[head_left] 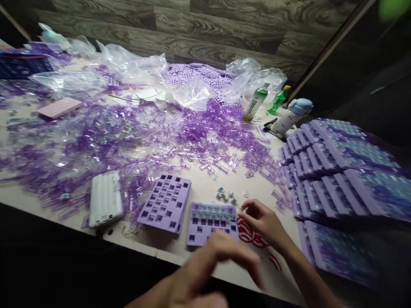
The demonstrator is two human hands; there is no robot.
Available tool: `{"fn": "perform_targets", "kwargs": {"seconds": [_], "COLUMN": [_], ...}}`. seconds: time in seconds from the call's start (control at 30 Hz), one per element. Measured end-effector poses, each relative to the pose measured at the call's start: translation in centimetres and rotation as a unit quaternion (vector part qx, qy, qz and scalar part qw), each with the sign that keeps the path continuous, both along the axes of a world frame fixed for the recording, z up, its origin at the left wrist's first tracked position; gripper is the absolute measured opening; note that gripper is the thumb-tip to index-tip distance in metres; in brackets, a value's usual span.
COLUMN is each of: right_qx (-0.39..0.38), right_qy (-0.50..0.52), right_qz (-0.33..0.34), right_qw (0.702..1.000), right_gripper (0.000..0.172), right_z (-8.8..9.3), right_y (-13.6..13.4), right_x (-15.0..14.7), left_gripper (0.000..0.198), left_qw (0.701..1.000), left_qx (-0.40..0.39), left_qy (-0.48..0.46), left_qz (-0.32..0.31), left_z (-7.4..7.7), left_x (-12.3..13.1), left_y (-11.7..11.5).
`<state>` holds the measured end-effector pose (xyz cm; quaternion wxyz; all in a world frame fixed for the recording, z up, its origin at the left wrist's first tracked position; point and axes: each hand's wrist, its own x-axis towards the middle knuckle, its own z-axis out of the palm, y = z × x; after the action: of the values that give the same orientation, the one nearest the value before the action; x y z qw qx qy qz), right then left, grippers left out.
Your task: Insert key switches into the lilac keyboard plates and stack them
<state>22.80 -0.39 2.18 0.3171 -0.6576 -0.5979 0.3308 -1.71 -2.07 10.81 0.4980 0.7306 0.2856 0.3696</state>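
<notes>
Fingers of the left hand (207, 265) curl loosely, gripping nothing I can see, hiding the near edge of the lilac keyboard plate (212, 226); I can't tell whether the right hand (265, 219), by the plate's right edge, pinches anything. Loose switches (223, 195) lie just behind the plate, a second plate (167, 202) left of it, stacked plates (327, 171) right, purple strips (215, 122) beyond. Teal-topped switches (213, 208) fill its two far rows.

The left hand (216, 261) is hiding part of the partly filled purple plate (212, 223); right, stacked plates (345, 250) are blurring; far left, the frame is cropping a blue pouch (24, 66).
</notes>
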Motion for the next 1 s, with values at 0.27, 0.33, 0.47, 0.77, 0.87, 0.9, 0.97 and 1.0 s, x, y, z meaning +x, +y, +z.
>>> {"fn": "perform_targets", "kwargs": {"seconds": [0.27, 0.33, 0.47, 0.77, 0.87, 0.9, 0.97, 1.0], "right_qx": [0.075, 0.074, 0.085, 0.204, 0.214, 0.214, 0.213, 0.212], "right_qy": [-0.117, -0.119, -0.111, -0.097, -0.101, -0.104, -0.11, -0.113], "right_qz": [0.009, 0.013, 0.028, 0.049, 0.078, 0.082, 0.082, 0.082], "right_qw": [0.99, 0.99, 0.99, 0.973, 0.968, 0.968, 0.967, 0.967], "right_gripper": [0.012, 0.011, 0.013, 0.016, 0.016, 0.016, 0.016, 0.016], "right_z": [-0.8, -0.9, -0.9, 0.3, 0.0, -0.1, -0.4, -0.4], "right_y": [-2.6, -2.9, -3.2, -2.4, -2.0, -1.9, -1.7, -1.7], "right_x": [-0.5, -0.1, 0.4, -1.3, -1.8, -1.9, -1.9, -1.9], "left_gripper": [0.029, 0.04, 0.034, 0.035, 0.041, 0.041, 0.042, 0.042], "left_qw": [0.976, 0.974, 0.953, 0.932, 0.926, 0.925, 0.921, 0.919], "left_qx": [0.11, 0.123, 0.186, 0.278, 0.285, 0.289, 0.298, 0.303], "left_qy": [0.117, 0.148, 0.213, 0.228, 0.244, 0.245, 0.248, 0.25], "left_qz": [0.149, 0.124, 0.106, 0.043, 0.041, 0.04, 0.04, 0.04], "left_z": [-5.6, -5.7, -5.6, -8.0, -8.3, -8.4, -8.5, -8.6], "left_x": [0.9, 1.3, 2.2, 4.0, 4.1, 4.1, 4.1, 4.0], "left_y": [4.7, 4.8, 4.6, 3.6, 3.5, 3.5, 3.5, 3.5]}}
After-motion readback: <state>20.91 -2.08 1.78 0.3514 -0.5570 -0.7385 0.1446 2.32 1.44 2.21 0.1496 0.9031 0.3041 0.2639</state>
